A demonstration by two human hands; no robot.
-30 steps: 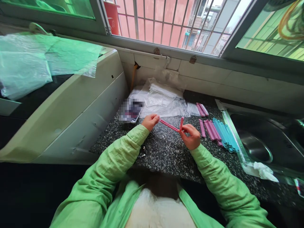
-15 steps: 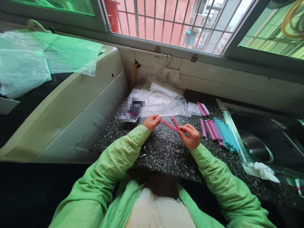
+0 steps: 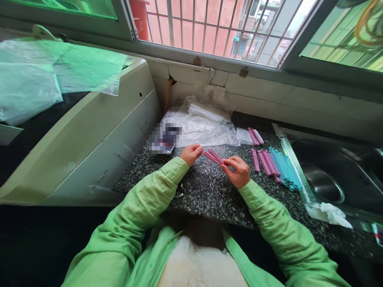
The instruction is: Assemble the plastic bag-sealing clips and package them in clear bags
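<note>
Over a speckled dark granite counter (image 3: 206, 191) I hold a long pink hinged clip (image 3: 214, 156) between both hands. My left hand (image 3: 190, 153) pinches its left end and my right hand (image 3: 237, 171) grips its right, hinged end. The clip's two arms lie nearly folded together, with a narrow gap at the left. To the right, a row of pink clips (image 3: 266, 162) and blue clips (image 3: 284, 169) rests on the counter. Two more pink clips (image 3: 254, 136) lie farther back.
A pile of clear plastic bags (image 3: 203, 125) lies behind my hands under the barred window. A blurred packet (image 3: 164, 138) sits at the back left. A steel sink (image 3: 332, 175) is on the right with crumpled tissue (image 3: 333, 214) at its edge. A white appliance (image 3: 89, 131) stands left.
The clip's upper arm stood upright a second ago; it has swung down to the left and now lies almost against the lower arm. Both hands stayed in place.
</note>
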